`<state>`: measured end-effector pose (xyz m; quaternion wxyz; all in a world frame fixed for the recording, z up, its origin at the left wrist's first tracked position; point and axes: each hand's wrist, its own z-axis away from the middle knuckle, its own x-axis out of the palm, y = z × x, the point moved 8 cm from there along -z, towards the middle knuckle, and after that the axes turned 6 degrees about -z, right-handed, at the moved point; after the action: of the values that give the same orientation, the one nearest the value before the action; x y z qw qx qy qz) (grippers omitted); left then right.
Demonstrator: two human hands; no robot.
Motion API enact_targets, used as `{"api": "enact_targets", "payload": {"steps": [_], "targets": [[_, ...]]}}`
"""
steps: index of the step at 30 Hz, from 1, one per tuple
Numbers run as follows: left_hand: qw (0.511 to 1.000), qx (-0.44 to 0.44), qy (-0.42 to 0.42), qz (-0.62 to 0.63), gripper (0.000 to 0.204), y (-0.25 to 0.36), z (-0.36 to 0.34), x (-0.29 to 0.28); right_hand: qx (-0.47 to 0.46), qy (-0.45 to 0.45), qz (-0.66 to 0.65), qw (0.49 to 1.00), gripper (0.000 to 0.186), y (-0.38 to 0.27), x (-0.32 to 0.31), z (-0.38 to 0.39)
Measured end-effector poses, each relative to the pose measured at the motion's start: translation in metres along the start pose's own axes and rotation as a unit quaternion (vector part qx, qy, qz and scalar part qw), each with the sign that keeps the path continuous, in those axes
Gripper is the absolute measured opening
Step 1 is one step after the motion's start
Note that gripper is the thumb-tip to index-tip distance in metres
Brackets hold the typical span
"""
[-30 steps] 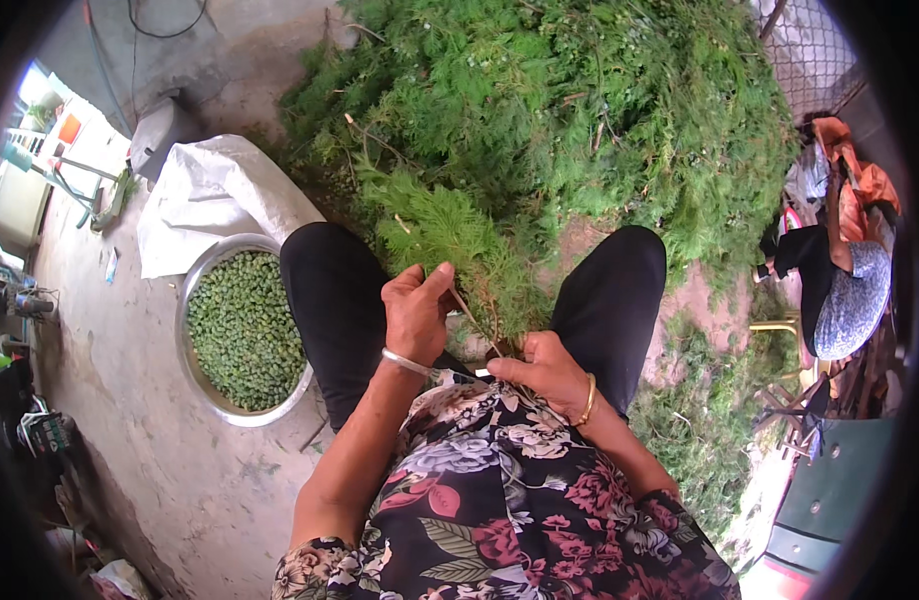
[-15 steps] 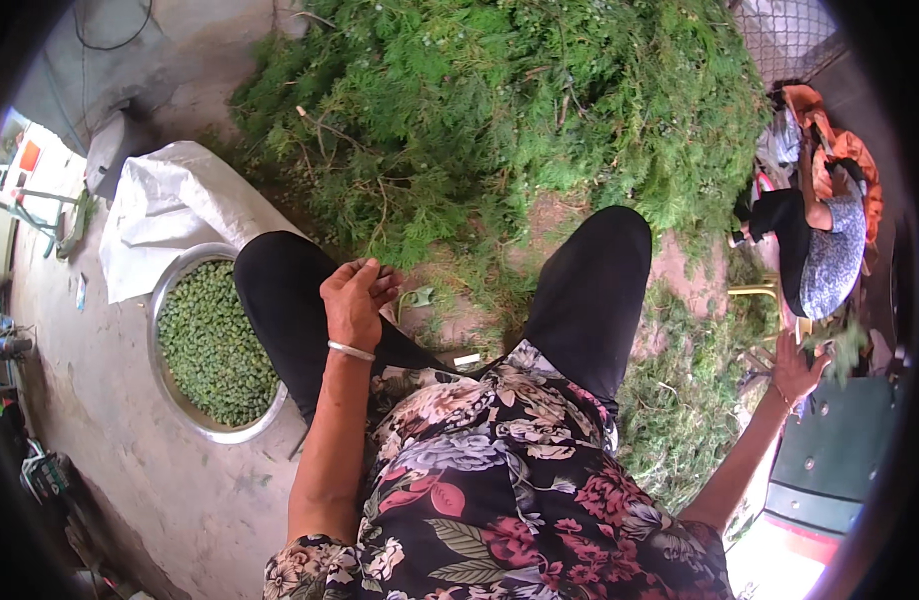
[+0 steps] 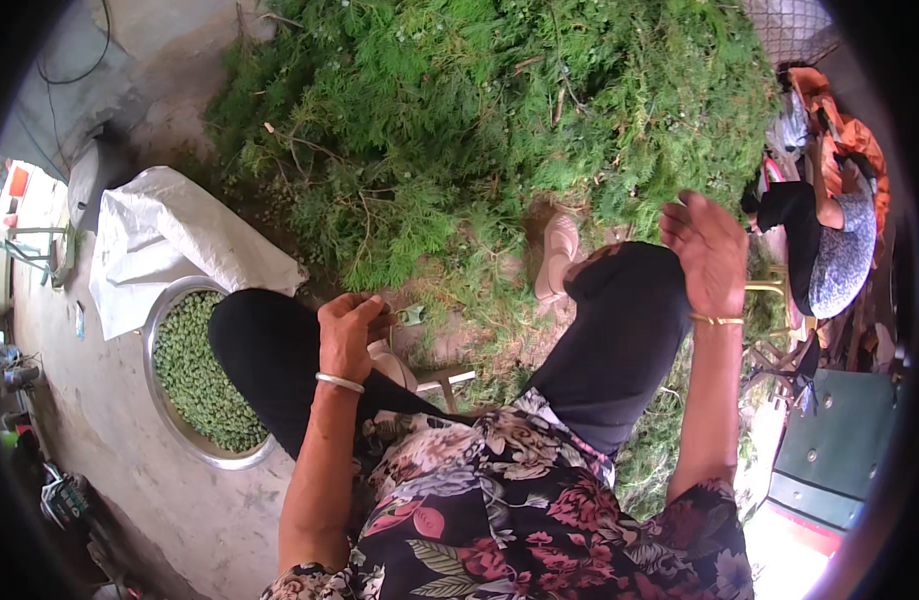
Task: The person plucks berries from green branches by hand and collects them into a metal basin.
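Note:
My left hand (image 3: 348, 335) is over my left thigh, its fingers curled in; whatever they may hold is hidden. Beside that thigh stands a round metal basin (image 3: 156, 375) filled with small green cones (image 3: 202, 370). My right hand (image 3: 705, 255) hovers by my right knee, fingers loosely spread, with nothing visible in it. In front of me lies a large heap of green cypress branches (image 3: 540, 120), with small cones among the foliage. Both wrists wear bracelets.
A white sack (image 3: 180, 230) lies behind the basin. Loose clippings (image 3: 655, 430) cover the floor to my right, near a dark green panel (image 3: 840, 430). Another person (image 3: 840, 250) sits at the far right beside orange cloth (image 3: 860, 145). A stool edge (image 3: 450, 380) shows between my legs.
My right hand has swung in from the far right to my right knee, and the green sprig beside it is gone from view. My left hand stays curled. My right foot now shows.

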<state>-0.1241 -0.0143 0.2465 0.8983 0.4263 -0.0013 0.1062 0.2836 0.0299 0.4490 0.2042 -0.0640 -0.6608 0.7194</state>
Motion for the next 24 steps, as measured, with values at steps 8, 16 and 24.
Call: {"api": "enact_targets", "payload": {"steps": [8, 16, 24], "targets": [[0.844, 0.187, 0.026, -0.502, 0.049, -0.014, -0.117, 0.055, 0.043, -0.136, 0.111, 0.984, 0.020, 0.051, 0.099, -0.075], [0.823, 0.175, 0.072, -0.535, 0.048, -0.102, -0.256, 0.016, 0.082, -0.122, 0.122, 0.982, 0.022, 0.065, 0.103, -0.091], [0.851, 0.133, 0.092, -0.500, 0.056, -0.131, -0.336, -0.039, 0.037, -0.188, 0.207, 0.959, 0.019, 0.077, 0.118, -0.083]]}}
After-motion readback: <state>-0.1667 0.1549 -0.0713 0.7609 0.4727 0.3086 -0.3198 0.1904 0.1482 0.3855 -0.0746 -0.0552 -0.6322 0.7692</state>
